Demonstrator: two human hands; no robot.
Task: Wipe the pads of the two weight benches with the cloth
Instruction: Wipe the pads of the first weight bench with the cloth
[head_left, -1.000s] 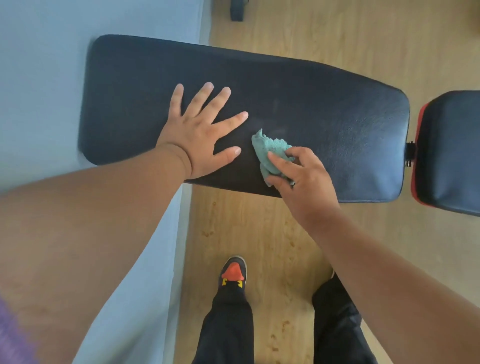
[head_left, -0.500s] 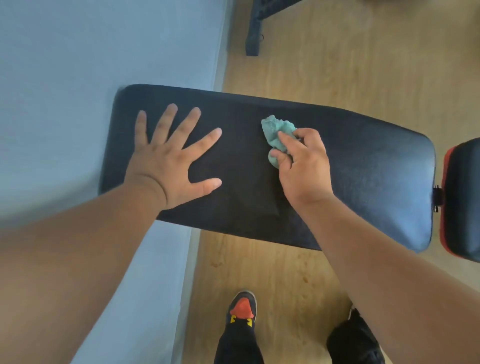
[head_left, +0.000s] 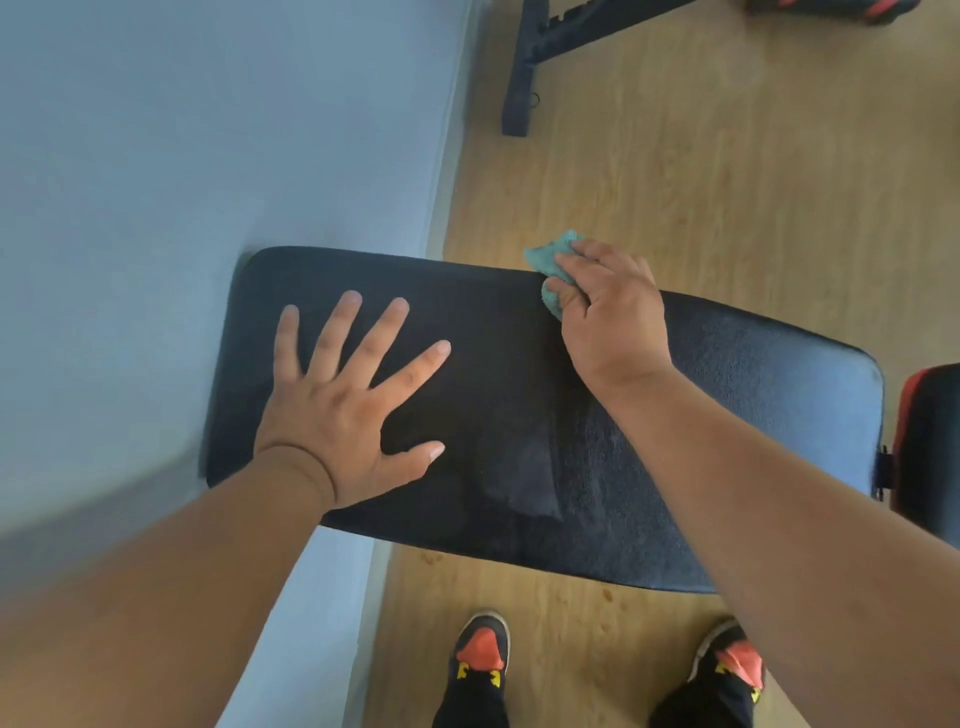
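Observation:
A long black bench pad (head_left: 753, 415) lies across the middle of the view, its left end against the wall. My left hand (head_left: 348, 410) rests flat on the pad's left part with fingers spread. My right hand (head_left: 608, 317) grips a crumpled teal cloth (head_left: 551, 260) at the pad's far edge, and part of the cloth pokes out past that edge. A streaked, duller patch shows on the pad near its front middle. At the right edge a second black pad with red trim (head_left: 930, 447) joins the first.
A pale blue wall (head_left: 208, 156) fills the left side. Wooden floor (head_left: 727, 182) lies beyond the bench. The black metal frame of another bench (head_left: 535, 62) stands at the top, with a red-trimmed pad corner at the top right. My two shoes (head_left: 480, 649) stand below the pad.
My right hand has slid the cloth from the pad's near edge across to its far edge. My left hand has stayed flat on the pad. The view has tilted, showing more floor beyond.

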